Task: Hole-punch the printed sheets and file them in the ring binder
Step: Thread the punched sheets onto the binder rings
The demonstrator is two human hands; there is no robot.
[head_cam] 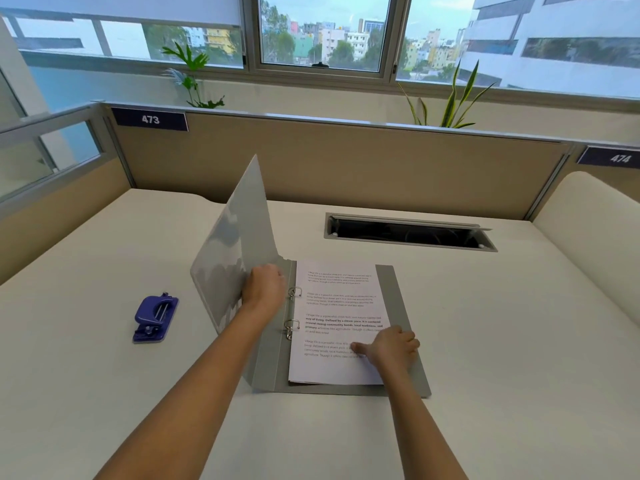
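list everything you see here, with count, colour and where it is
ring binder: 1, grey, open at desk centre, front cover raised
binder rings: 2, silver metal, beside the sheets' left edge
printed sheets: 1 stack, white with dark text, inside the binder
hole punch: 1, purple, on the desk left of the binder
desk: 1, cream
cable hatch: 1, grey frame, dark inside, behind the binder
partition: 1, beige, behind the desk
number labels: 2, dark, 473 and 474, on the partition
plants: 2, green, beyond the partition
left hand: holds the raised cover
right hand: rests on the sheets, lower right
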